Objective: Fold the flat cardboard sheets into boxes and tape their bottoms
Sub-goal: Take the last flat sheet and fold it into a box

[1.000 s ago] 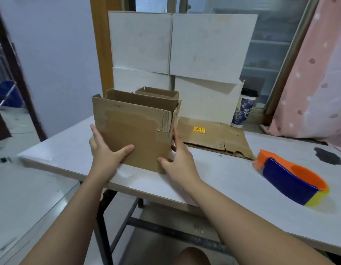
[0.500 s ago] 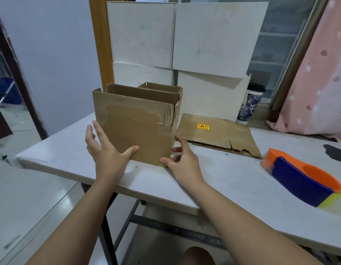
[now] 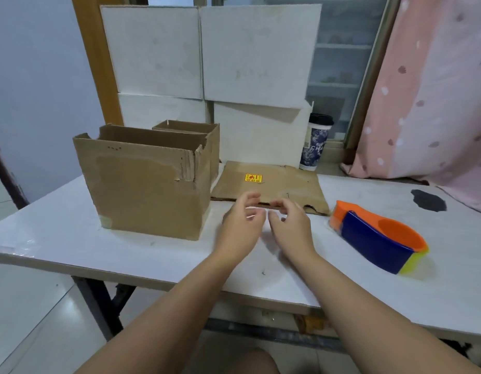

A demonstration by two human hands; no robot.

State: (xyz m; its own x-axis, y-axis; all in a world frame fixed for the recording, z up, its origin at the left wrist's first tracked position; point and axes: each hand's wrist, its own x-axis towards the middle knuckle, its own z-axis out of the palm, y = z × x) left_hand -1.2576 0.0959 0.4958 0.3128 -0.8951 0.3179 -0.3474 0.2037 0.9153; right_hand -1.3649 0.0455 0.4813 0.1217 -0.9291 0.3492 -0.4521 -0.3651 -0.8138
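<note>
**A room at home, used as a packing spot**

The landmark is the white-topped folding table (image 3: 287,279) on black metal legs. Behind it, white cardboard sheets (image 3: 207,55) lean against a glazed window with an orange-brown wooden frame (image 3: 96,63). To the right of the table hangs a pink curtain with pale spots (image 3: 436,90). At the table's back edge stands a blue-patterned lidded paper cup (image 3: 316,143). Pale glossy floor tiles (image 3: 23,306) lie below it on the left.

Folded box (image 3: 150,190) on worktop (image 3: 58,238), left side. Second box (image 3: 190,128) just behind folded box. Flat cardboard sheet (image 3: 277,184) right of folded box. Tape dispenser (image 3: 376,238) further right. Cup (image 3: 316,144) behind sheet.
</note>
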